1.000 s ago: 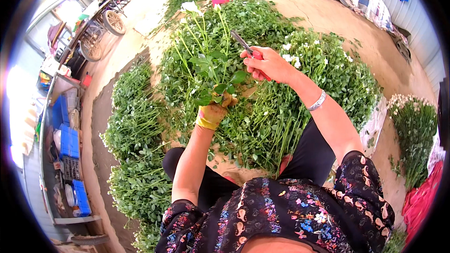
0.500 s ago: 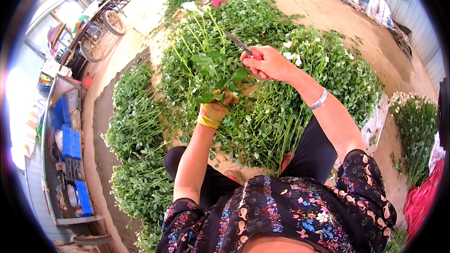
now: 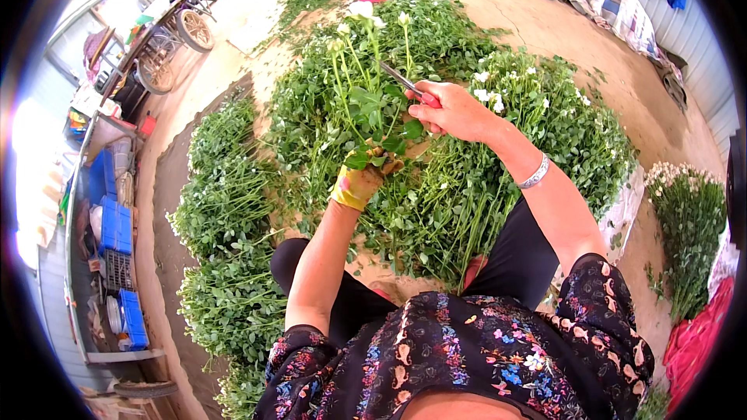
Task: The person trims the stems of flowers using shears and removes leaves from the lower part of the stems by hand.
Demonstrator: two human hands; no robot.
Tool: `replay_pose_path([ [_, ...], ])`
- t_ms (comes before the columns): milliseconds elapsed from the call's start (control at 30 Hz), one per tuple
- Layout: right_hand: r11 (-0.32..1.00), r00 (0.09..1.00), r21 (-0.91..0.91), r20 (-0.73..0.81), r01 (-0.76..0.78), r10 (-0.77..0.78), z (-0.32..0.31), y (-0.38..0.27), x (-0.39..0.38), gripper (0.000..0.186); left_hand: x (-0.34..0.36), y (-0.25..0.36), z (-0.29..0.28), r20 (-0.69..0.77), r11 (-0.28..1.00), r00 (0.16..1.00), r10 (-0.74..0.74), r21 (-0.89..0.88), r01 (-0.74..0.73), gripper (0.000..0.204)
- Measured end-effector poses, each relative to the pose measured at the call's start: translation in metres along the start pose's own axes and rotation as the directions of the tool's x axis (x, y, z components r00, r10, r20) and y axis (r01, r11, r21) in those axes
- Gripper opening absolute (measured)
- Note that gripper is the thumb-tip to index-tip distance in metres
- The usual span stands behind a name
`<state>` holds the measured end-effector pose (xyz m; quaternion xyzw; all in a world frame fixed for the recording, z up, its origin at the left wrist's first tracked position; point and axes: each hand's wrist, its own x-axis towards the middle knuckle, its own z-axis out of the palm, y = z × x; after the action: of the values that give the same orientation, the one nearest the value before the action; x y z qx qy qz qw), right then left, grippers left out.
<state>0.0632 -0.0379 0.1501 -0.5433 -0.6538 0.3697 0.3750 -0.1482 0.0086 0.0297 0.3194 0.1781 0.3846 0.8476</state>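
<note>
We look down at two hands above a heap of cut greenery (image 3: 436, 218). Our left hand (image 3: 360, 182), in a yellow-stained glove, is curled around the lower part of a few white-flowered stems (image 3: 367, 101); their leaves spread just above the fingers and the blooms stand highest, pointing away from us. Our bare right hand (image 3: 455, 113) is wrapped around red-handled clippers (image 3: 403, 80), blades angled up and left beside the stems; we cannot tell whether they touch. At far left, a metal-framed cart (image 3: 124, 357) holds blue crates (image 3: 117, 225) and a dark mesh basket (image 3: 119, 276), whose contents we cannot make out.
</note>
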Motion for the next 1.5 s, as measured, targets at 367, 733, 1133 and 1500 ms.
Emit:
replay_pose_path([
  [367,0.993,0.996,0.08,-0.003,-0.084,0.085,-0.005,-0.005,-0.002,0.027,0.007,-0.003,-0.018,0.056,0.999,0.998,-0.019,-0.038,0.021,0.018],
  [733,0.849,0.96,-0.481,-0.054,0.217,-0.276,0.007,0.003,-0.003,0.026,0.016,-0.007,-0.024,-0.222,0.968,0.96,0.171,-0.146,-0.206,0.025],
  [1133,0.779,0.973,-0.594,0.029,0.203,-0.231,0.015,0.02,0.0,0.023,0.014,0.002,-0.01,-0.403,0.969,0.881,0.247,0.091,-0.23,0.016],
  [1500,0.768,0.973,-0.609,0.029,0.2,-0.231,0.02,0.019,0.0,0.024,0.011,0.002,-0.006,-0.408,0.92,0.834,0.372,0.281,-0.273,0.021],
])
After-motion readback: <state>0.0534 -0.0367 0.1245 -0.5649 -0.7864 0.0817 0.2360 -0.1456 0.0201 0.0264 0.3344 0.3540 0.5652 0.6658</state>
